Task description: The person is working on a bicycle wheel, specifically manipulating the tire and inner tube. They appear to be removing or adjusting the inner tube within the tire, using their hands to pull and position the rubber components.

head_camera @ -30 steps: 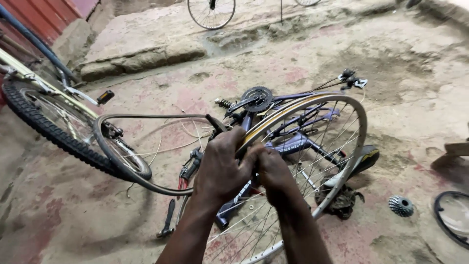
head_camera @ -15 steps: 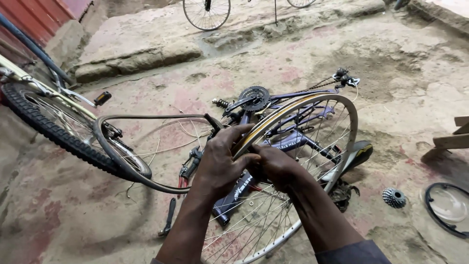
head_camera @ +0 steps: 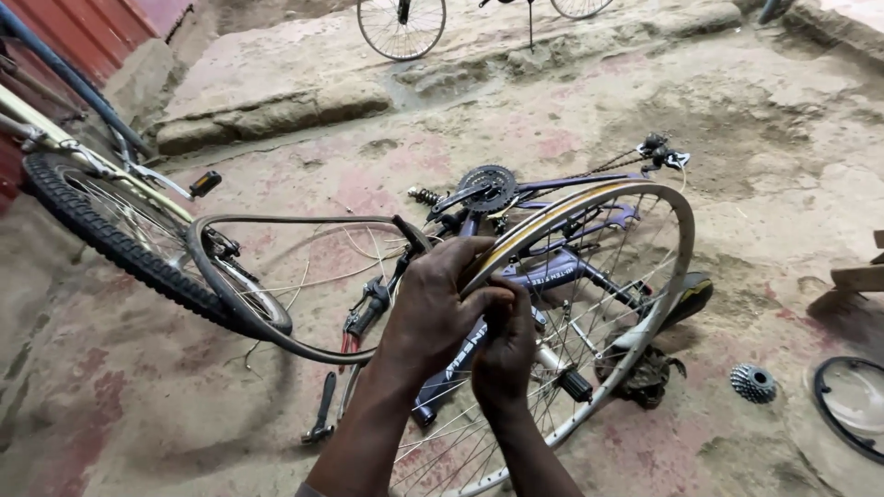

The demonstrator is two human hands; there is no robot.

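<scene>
a bare silver spoked bicycle wheel rim point(head_camera: 645, 313) stands upright and tilted on the dirt floor, its top edge gripped near the valve area. a thin black rubber inner tube point(head_camera: 276, 340) loops out to the left from that spot, limp and deflated, hanging free.

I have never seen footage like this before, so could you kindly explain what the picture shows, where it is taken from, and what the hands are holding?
The picture comes from a camera worn on a person's head, looking down at their bare hands. The left hand and right hand both grip the rim of a spoked wheel, where a loose black inner tube hangs off. Behind it a purple bicycle frame lies on the dirt ground. A gear cassette lies to the right; another bicycle's tyre stands on the left.
</scene>
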